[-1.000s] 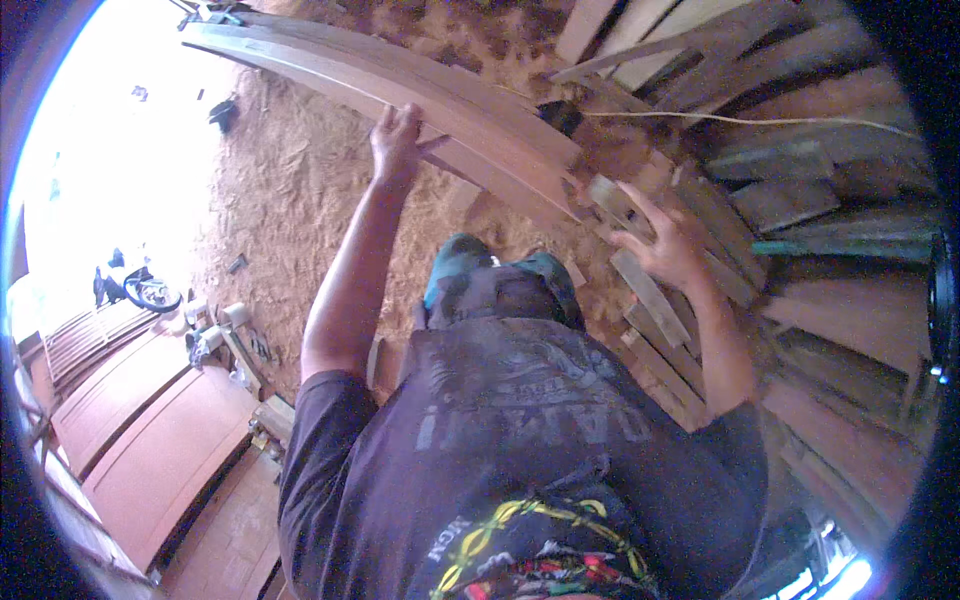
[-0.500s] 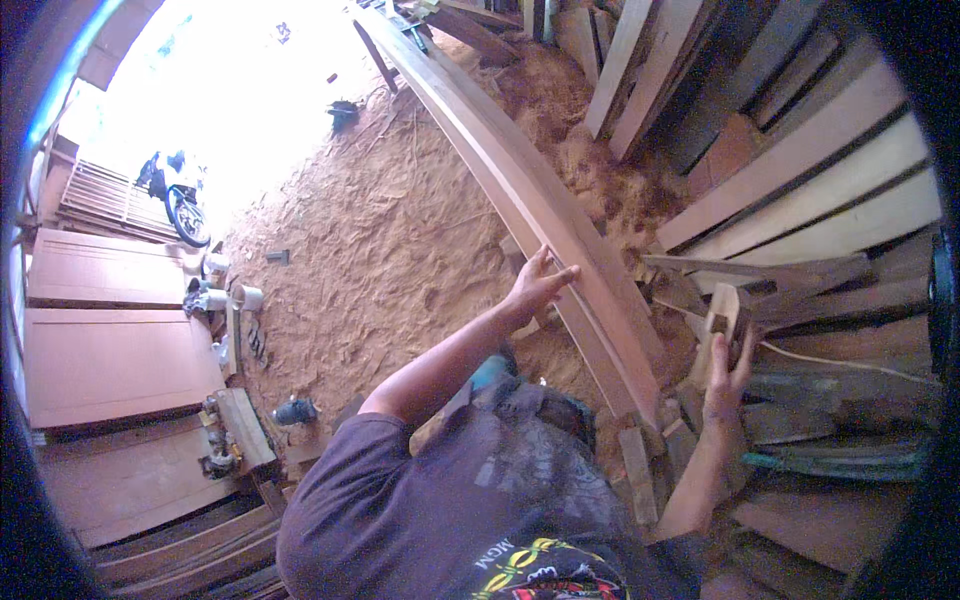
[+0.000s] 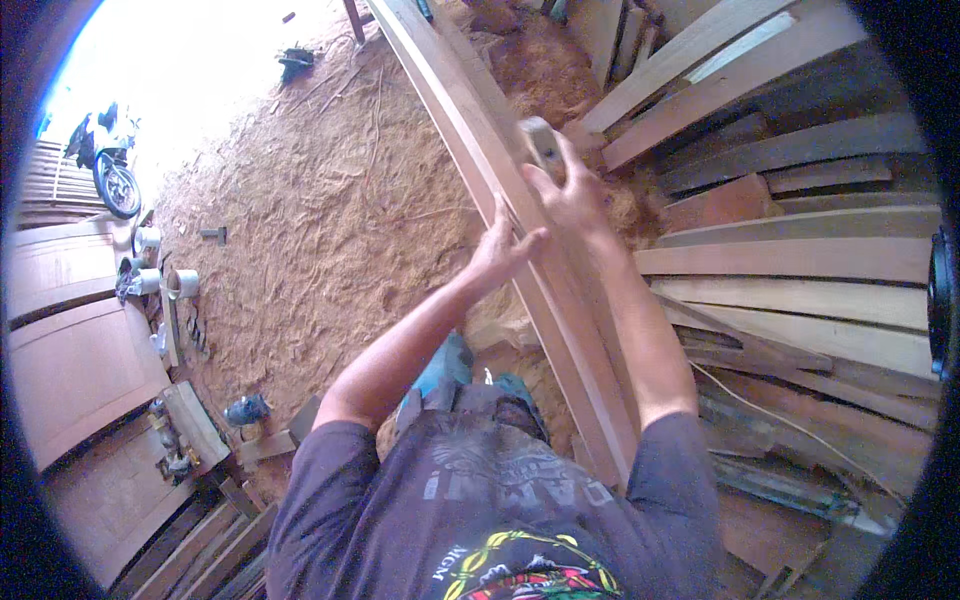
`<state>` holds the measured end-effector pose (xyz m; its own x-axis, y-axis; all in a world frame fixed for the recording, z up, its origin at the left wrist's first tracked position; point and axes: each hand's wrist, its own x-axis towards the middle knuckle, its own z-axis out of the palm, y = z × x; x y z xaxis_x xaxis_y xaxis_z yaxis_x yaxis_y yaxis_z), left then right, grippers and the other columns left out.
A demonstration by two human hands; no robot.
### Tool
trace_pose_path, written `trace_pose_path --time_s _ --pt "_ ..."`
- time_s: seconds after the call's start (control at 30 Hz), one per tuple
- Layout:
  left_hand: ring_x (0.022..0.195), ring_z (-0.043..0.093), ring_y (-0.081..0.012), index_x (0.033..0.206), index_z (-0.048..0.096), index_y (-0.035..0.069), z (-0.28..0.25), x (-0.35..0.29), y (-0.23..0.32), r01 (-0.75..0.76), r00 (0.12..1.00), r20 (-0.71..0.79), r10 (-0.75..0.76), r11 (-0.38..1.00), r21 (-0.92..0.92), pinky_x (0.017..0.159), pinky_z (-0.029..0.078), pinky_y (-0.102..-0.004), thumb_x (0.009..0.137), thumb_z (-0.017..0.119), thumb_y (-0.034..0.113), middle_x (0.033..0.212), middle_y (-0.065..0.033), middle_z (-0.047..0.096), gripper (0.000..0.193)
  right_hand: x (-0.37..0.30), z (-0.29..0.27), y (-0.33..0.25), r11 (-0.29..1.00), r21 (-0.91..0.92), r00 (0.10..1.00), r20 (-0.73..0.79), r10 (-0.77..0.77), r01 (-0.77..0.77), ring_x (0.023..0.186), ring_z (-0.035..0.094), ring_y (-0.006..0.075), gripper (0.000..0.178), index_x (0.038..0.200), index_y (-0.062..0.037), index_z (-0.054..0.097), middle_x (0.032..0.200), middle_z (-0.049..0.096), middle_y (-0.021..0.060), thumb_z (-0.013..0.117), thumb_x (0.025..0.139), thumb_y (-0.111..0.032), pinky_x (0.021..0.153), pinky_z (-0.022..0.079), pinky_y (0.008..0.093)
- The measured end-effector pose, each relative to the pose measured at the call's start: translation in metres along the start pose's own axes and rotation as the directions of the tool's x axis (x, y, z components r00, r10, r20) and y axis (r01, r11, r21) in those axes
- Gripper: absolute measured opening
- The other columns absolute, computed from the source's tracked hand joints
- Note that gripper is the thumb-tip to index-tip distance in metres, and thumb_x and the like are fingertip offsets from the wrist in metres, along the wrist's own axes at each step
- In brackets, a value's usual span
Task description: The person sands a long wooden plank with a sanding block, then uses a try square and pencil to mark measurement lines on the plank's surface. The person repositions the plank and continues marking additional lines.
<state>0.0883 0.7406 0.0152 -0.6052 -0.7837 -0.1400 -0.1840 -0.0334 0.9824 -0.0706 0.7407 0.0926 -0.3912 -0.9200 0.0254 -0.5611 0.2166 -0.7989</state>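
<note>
A long, pale reddish-brown wooden board (image 3: 575,310) runs away from me, from beside my body to the top of the view. My left hand (image 3: 497,250) lies against its left edge, thumb and fingers apart, touching the wood without closing round it. A wooden hand plane (image 3: 540,140), a small block with an opening in it, is in the grasp of my right hand (image 3: 575,195). That hand is farther along the board, over its right side, and somewhat blurred. Whether the plane's sole touches the wood cannot be told.
Planks (image 3: 790,262) are stacked all along the right. Brown shavings (image 3: 320,220) cover the floor. Panelled boards (image 3: 85,370), white buckets (image 3: 183,284) and a power tool (image 3: 245,410) lie at the left; a motorbike (image 3: 115,175) stands beyond them. A hammer-like tool (image 3: 214,235) rests on the shavings.
My right hand has swung the hand plane from the right side, away from the board, forward and left to the board. My left hand stays on the board. The view has shifted.
</note>
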Motion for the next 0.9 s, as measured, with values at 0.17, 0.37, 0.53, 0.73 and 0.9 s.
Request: trace_pose_path --time_s 0.17,0.37,0.53,0.73,0.9 --pt "0.137 0.053 -0.0455 0.156 -0.018 -0.011 0.000 -0.009 0.019 0.108 0.990 0.085 -0.112 0.993 0.042 0.114 0.045 -0.0453 0.099 0.067 0.027 0.149 -0.0414 0.042 0.109 0.030 0.026 -0.025 0.998 0.065 0.990 0.138 -0.019 0.010 0.122 0.067 0.0363 0.072 0.154 -0.0114 0.046 0.127 0.070 0.0248 0.077 0.093 -0.034 0.102 0.052 0.0439" --pt "0.150 0.037 -0.0405 0.156 -0.026 -0.003 0.002 -0.012 0.032 0.130 0.987 0.094 -0.133 0.991 0.041 0.120 0.038 -0.0451 0.101 0.065 0.015 0.164 -0.0362 0.021 0.109 0.080 0.051 -0.036 0.998 -0.061 0.996 0.089 0.022 -0.016 0.110 0.071 0.0443 0.071 0.151 -0.0106 0.048 0.119 0.070 0.0287 0.078 0.092 -0.037 0.092 0.056 0.0487" --pt "0.137 0.053 -0.0461 0.154 -0.028 -0.006 -0.002 -0.016 0.033 0.258 0.950 0.175 -0.260 0.965 0.033 0.112 0.046 -0.0454 0.103 0.062 0.025 0.150 -0.0402 0.044 0.108 0.061 0.037 -0.043 0.997 -0.051 0.997 0.058 -0.048 0.051 0.104 0.073 0.0422 0.070 0.149 -0.0121 0.049 0.110 0.073 0.0279 0.079 0.091 -0.037 0.088 0.058 0.0494" --pt "0.133 0.055 -0.0476 0.149 -0.030 -0.012 0.000 -0.011 0.034 0.109 0.982 0.139 -0.131 0.981 0.158 0.111 0.046 -0.0476 0.103 0.063 0.030 0.145 -0.0414 0.047 0.112 0.059 0.037 -0.031 0.996 -0.076 0.995 0.092 -0.044 0.051 0.104 0.073 0.0422 0.070 0.149 -0.0121 0.049 0.109 0.073 0.0282 0.079 0.091 -0.037 0.088 0.058 0.0501" --pt "0.135 0.053 -0.0487 0.148 -0.029 -0.016 -0.010 -0.013 0.042 0.234 0.942 0.216 -0.257 0.964 0.124 0.113 0.044 -0.0462 0.101 0.065 0.027 0.145 -0.0429 0.045 0.113 0.088 0.065 -0.016 0.994 -0.075 0.996 0.036 -0.080 0.083 0.101 0.073 0.0438 0.070 0.150 -0.0135 0.049 0.106 0.074 0.0269 0.080 0.090 -0.034 0.086 0.058 0.0497"
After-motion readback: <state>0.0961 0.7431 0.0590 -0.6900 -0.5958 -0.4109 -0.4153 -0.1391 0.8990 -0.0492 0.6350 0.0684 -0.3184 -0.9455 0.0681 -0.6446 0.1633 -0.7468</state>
